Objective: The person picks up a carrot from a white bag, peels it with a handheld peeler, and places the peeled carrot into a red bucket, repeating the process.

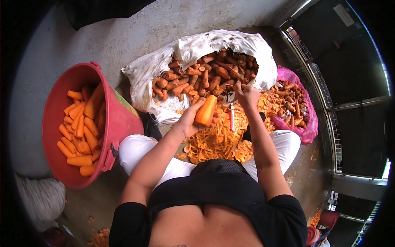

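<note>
My left hand (192,117) is wrapped round a peeled orange carrot (205,111), its thick end towards me. To the right, the fingers of my right hand (246,95) are closed on a peeler, whose thin white and red handle (232,118) points down towards my lap. Its head is small and partly hidden by the fingers. Below both hands lies a heap of orange peelings (218,138), between my white-clad legs. Just beyond the hands, a torn white sack (164,61) lies open, with many unpeeled carrots (214,80) inside.
On my left stands a red bucket (108,123) holding peeled carrots (82,131). A pink mesh sack (313,119) with carrot pieces lies at the right. A grey wall (144,37) rises behind the sacks. More peelings (100,236) are scattered on the floor at lower left.
</note>
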{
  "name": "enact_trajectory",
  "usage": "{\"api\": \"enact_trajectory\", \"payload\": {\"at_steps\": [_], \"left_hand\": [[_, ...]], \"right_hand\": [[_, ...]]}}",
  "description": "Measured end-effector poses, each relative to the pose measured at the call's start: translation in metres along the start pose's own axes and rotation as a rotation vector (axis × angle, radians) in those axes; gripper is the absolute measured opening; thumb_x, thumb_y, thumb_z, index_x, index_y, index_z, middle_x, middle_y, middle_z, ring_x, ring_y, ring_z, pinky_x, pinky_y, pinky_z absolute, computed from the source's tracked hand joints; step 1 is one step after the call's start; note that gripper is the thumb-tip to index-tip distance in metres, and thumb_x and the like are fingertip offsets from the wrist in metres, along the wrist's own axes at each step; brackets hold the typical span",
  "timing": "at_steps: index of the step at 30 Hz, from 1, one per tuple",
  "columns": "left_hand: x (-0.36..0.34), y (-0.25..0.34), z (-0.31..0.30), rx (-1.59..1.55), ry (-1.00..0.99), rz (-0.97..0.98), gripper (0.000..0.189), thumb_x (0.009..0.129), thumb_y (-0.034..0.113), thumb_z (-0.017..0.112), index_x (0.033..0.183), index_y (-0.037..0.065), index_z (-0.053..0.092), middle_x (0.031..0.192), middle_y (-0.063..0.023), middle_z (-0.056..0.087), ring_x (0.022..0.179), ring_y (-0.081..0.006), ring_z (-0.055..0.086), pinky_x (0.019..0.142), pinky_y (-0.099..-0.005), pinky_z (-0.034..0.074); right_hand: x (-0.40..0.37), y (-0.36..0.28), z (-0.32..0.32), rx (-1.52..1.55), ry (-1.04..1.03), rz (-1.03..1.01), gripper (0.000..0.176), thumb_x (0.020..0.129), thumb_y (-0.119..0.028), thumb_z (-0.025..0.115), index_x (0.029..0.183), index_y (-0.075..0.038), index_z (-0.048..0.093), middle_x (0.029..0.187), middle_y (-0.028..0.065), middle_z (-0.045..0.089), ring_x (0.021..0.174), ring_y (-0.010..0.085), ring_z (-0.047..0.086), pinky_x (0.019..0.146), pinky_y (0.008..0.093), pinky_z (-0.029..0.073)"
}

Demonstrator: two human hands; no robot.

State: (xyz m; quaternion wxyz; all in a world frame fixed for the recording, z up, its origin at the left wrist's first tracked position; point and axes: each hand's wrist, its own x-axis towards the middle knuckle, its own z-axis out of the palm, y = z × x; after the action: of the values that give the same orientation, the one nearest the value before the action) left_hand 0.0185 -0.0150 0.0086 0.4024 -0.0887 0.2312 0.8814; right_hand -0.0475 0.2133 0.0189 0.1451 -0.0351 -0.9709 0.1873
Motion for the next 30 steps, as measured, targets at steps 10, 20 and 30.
{"api": "enact_trajectory", "payload": {"at_steps": [10, 20, 30], "left_hand": [[0.006, -0.007, -0.012, 0.027, 0.300, 0.042, 0.032, 0.092, 0.039, 0.052, 0.106, 0.012, 0.059, 0.080, -0.0012, 0.062, 0.070, -0.0143, 0.061, 0.063, -0.0304, 0.052], [-0.004, -0.006, -0.001, 0.136, 0.125, -0.010, 0.036, 0.094, 0.038, 0.049, 0.115, 0.008, 0.052, 0.082, -0.0079, 0.061, 0.066, -0.0156, 0.062, 0.051, -0.0267, 0.051], [0.009, -0.006, -0.005, 0.016, 0.201, 0.059, 0.043, 0.096, 0.041, 0.043, 0.123, 0.007, 0.050, 0.094, -0.0079, 0.062, 0.075, -0.0175, 0.063, 0.059, -0.0265, 0.052]], "right_hand": [[-0.052, -0.076, -0.026, 0.212, 0.108, -0.705, 0.027, 0.077, -0.012, 0.065, 0.050, -0.009, 0.060, 0.047, 0.0012, 0.054, 0.049, 0.0152, 0.048, 0.051, 0.0313, 0.034], [-0.006, -0.035, -0.010, 0.062, 0.105, -0.451, 0.036, 0.087, -0.026, 0.057, 0.053, -0.021, 0.065, 0.045, -0.0049, 0.052, 0.048, 0.0070, 0.047, 0.055, 0.0286, 0.041], [-0.014, -0.005, 0.004, 0.174, -0.062, 0.123, 0.036, 0.085, -0.034, 0.056, 0.063, -0.010, 0.071, 0.045, 0.0060, 0.052, 0.048, 0.0195, 0.053, 0.063, 0.0341, 0.044]]}}
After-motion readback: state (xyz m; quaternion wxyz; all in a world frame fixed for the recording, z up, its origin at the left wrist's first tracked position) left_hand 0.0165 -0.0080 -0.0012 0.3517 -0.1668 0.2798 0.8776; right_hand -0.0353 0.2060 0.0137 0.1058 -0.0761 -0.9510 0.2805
